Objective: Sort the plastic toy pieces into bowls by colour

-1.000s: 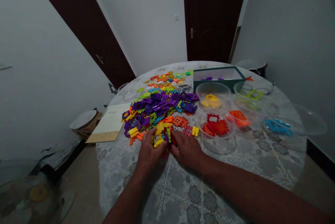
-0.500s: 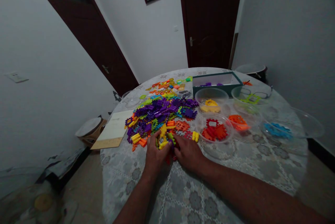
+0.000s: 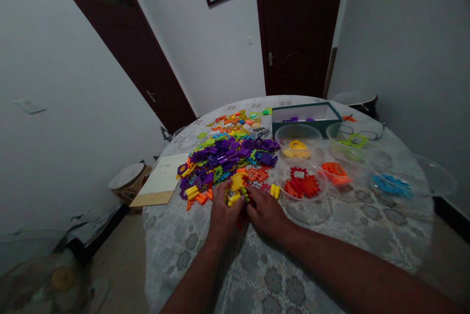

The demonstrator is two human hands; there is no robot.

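My left hand (image 3: pixel 224 210) is closed around yellow plastic building pieces (image 3: pixel 235 185), held low over the front of the pile. Close against it, my right hand (image 3: pixel 267 208) pinches at a small green piece (image 3: pixel 245 194) beside the yellow ones; its fingertips are partly hidden. Beyond both hands spreads a heap of purple interlocking pieces (image 3: pixel 231 150), mixed with blue, green and orange ones. Two yellow rods (image 3: pixel 275 191) lie just right of my right hand. Some red pieces show dimly beneath my hands.
Clear plastic bowls stand at right: one with red pieces (image 3: pixel 301 184), one with yellow pieces (image 3: pixel 296 147), others with orange pieces (image 3: pixel 335 173) and blue pieces (image 3: pixel 391 184). Behind them is a green-edged box (image 3: pixel 306 127). A cream board (image 3: pixel 161 179) overhangs the table's left edge.
Both hands stay together at the pile's front, with the left shifted slightly right. The yellow pieces in it have turned a little. The whole view has moved slightly.
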